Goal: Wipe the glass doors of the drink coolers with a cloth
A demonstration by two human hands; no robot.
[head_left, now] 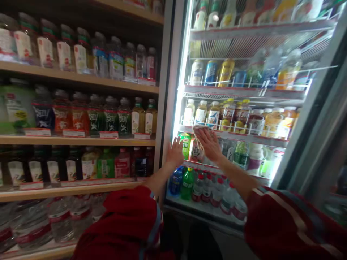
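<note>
I face an open, lit drinks fridge (177, 86) with wire shelves full of bottles and cans. My right hand (208, 141) lies flat, fingers stretched, on a pale cloth (201, 129) pressed against the front rail of a middle fridge shelf (244, 136). My left hand (175, 153) is open with fingers spread, resting at the fridge's left edge beside a green bottle (185, 144). Both arms wear red sleeves with pale stripes.
Wooden shelves (81, 140) to the left carry rows of bottled drinks with price tags. The fridge door (314, 119) stands open on the right. Green, blue and clear bottles (187, 182) crowd the lower fridge shelf below my arms.
</note>
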